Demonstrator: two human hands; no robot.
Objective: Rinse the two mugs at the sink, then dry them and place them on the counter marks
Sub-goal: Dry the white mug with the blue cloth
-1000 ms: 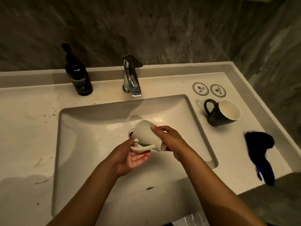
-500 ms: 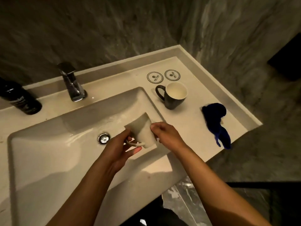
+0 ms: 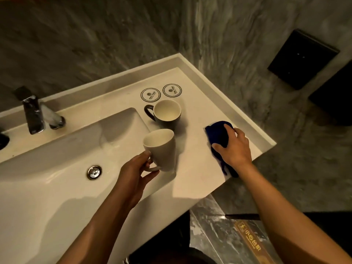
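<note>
My left hand (image 3: pixel 136 171) holds the white mug (image 3: pixel 162 149) upright by its handle, at the sink's right rim. A black mug (image 3: pixel 167 115) with a white inside stands on the counter just behind it. Two round counter marks (image 3: pixel 150 94) (image 3: pixel 172 90) lie behind the black mug. My right hand (image 3: pixel 234 149) is closed over a blue cloth (image 3: pixel 218 135) that lies on the counter near its right edge.
The white basin (image 3: pixel 47 187) with its metal drain (image 3: pixel 94 172) fills the left. A chrome faucet (image 3: pixel 33 115) stands at the back left. The counter (image 3: pixel 196 178) ends close to the right of the cloth and at the front. Grey stone walls rise behind.
The white mug has been turned upright and carried right to the sink's rim in my left hand alone. My right hand left the mug and took hold of the blue cloth.
</note>
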